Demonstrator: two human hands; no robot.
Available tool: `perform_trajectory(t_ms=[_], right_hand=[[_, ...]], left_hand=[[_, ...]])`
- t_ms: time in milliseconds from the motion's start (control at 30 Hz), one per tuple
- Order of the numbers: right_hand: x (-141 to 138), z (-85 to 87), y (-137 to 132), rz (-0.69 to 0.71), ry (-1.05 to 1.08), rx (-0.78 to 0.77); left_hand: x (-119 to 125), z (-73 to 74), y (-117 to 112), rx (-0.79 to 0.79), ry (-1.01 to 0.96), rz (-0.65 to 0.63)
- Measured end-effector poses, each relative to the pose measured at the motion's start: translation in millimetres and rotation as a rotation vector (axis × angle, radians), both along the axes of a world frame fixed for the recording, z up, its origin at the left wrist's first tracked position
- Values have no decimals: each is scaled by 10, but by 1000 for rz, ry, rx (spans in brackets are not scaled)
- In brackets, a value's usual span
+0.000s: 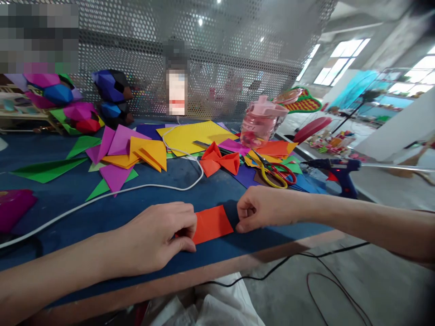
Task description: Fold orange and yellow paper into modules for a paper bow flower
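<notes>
A strip of orange-red paper (214, 222) lies on the blue tabletop in front of me, close to the near edge. My left hand (170, 233) grips its left end, thumb at the near side and bent fingers over the top; that end is hidden under the hand. Just past the strip's right end is my right hand (256, 208), fingers curled in and thumb against them, with a small gap to the paper. Nothing shows in that hand. Beyond the strip stand folded orange-red paper pieces (220, 159).
Yellow-and-red-handled scissors (275, 172) and a blue glue gun (343, 170) lie to the right. A pink bottle (260, 120) stands behind them. Coloured paper (200, 133) is spread along the back. A white cable (146, 185) crosses the table. Folded paper balls (112, 86) sit back left.
</notes>
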State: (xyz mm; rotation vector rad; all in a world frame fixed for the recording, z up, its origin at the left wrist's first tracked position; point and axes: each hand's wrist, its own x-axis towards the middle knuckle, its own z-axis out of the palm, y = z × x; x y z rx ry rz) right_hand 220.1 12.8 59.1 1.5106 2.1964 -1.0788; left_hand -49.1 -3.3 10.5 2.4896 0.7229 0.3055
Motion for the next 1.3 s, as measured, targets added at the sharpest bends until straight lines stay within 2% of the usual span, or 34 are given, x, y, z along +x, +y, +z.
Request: perform_trajectory(t_ms=[133,200,300,433,567,700,800,900,1033,1300], right_hand=[[-76,138,54,57,149,150],[-158,151,116,153,273,137],[-274,66,251,366,287,-24],[-308,-98,390,538,220,5],[-219,-179,388,568,281,122],[-166,-199,351,601,278,251],[-163,-209,350,609,275,264],[-155,-229,368,622,287,285],[-140,-250,389,628,307,262],[-144,-253,387,609,298,258]], left_hand=[[20,1,5,-26,11,30],[29,5,0,-38,32,50],[49,31,-28,-52,82,96],[121,141,-101,-79,185,188],[261,319,-137,-152,352,330],[401,431,-65,-366,509,402],[472,437,20,-563,576,417],[523,420,79,-675,614,476],[568,419,111,-758,645,545],[592,435,106,-837,615,569]])
